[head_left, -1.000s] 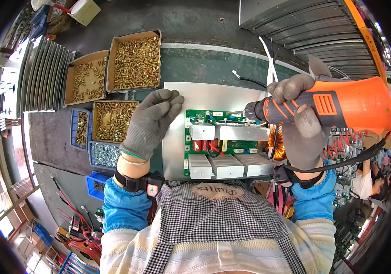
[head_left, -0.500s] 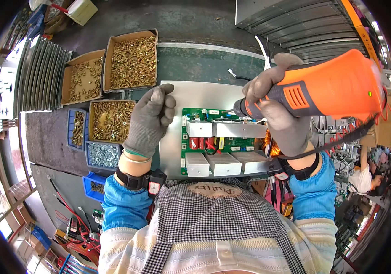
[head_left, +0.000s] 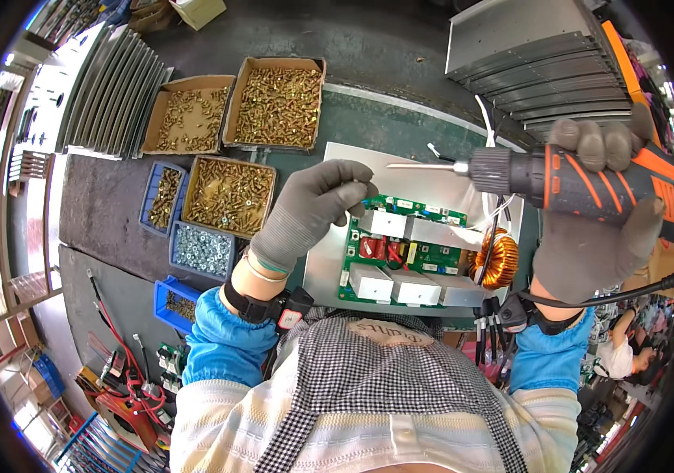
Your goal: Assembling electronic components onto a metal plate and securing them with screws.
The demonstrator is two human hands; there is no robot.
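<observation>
My gloved right hand (head_left: 589, 248) grips an orange and black power screwdriver (head_left: 502, 172), held level above the work with its long bit (head_left: 423, 165) pointing left. My gloved left hand (head_left: 301, 211) is closed in a pinch just short of the bit's tip. Whatever sits between its fingertips is hidden or too small to name. Below both hands lies a silver metal plate (head_left: 323, 264) carrying a green circuit board (head_left: 449, 258). Silver heat-sink blocks (head_left: 414, 288) stand on the board, and a copper-wound coil (head_left: 502, 260) is at its right side.
Two cardboard boxes of brass-coloured screws (head_left: 275, 98) stand beyond my left hand, with another screw box (head_left: 226, 193) nearer. Blue bins of nuts (head_left: 201, 251) and small parts (head_left: 175, 303) sit beside them. Stacked metal panels (head_left: 120, 94) are far left; grey metal housings (head_left: 530, 63) far right.
The screwdriver has come up off the board and moved right, its bit now in full view. My left hand has shifted right toward the bit's tip. The whole view has also turned.
</observation>
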